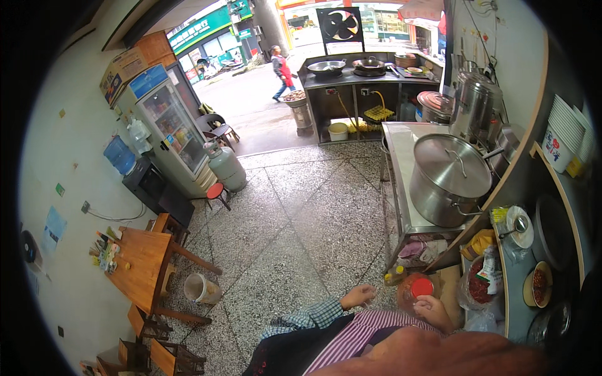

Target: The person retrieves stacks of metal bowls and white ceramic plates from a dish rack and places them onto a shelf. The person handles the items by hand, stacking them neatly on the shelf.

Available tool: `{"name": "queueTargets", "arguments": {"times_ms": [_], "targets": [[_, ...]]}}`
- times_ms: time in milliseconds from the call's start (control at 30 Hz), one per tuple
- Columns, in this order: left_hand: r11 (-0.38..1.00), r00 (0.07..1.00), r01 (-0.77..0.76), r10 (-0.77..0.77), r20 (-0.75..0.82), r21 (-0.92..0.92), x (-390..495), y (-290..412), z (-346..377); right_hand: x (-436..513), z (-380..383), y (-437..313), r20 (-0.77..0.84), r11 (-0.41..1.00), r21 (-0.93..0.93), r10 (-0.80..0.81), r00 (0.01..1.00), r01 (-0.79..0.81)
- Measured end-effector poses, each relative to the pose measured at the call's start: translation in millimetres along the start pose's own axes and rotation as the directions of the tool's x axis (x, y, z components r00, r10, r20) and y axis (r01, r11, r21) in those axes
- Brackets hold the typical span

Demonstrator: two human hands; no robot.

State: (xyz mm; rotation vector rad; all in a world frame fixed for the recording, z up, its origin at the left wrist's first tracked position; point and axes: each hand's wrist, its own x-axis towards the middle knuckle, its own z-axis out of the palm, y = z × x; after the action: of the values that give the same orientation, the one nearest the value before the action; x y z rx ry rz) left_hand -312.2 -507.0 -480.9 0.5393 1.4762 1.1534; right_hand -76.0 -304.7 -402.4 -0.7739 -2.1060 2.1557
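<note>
My left hand [358,297] hangs over the speckled floor in front of my body, below a checked sleeve. Its fingers and thumb are loosely apart, with no object visible between them. My right hand [431,311] is beside a large clear jar [405,295] with a red lid [422,287] and reddish contents. The right fingers are curled close to the lid, and I cannot tell whether they touch it. Behind the jar stand yellow-capped bottles [395,275]. A clear bag of dark red food [479,286] sits to the right of the jar.
A steel table [400,164] at the right bears a large lidded stockpot [447,197]. The wooden table [141,258] and a white bucket [202,288] are at the left. A gas cylinder [227,167] stands by the fridge [174,127]. Outside, a person [283,70] is near the stove counter [371,77].
</note>
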Motion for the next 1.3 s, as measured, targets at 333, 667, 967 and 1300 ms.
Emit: {"name": "queueTargets", "arguments": {"times_ms": [333,667,967,1300], "targets": [[0.991,0.989,-0.011,-0.009,-0.147,-0.134,-15,-28,-13,29,8,-21,0.087,1.0,0.011,-0.014,0.996,0.013],[0.963,0.892,-0.007,-0.116,-0.437,-0.268,-48,-43,12,90,-13,-1,0.312,0.996,-0.085,0.048,0.949,-0.023],[0.891,0.805,-0.086,-0.202,-0.558,-0.446,-95,-70,32,126,20,-8,0.495,0.953,-0.278,0.032,0.868,0.123],[0.859,0.609,-0.228,-0.241,-0.756,-0.458,-182,-116,-5,156,133,-50,0.689,0.873,-0.352,-0.001,0.725,0.336]]}}
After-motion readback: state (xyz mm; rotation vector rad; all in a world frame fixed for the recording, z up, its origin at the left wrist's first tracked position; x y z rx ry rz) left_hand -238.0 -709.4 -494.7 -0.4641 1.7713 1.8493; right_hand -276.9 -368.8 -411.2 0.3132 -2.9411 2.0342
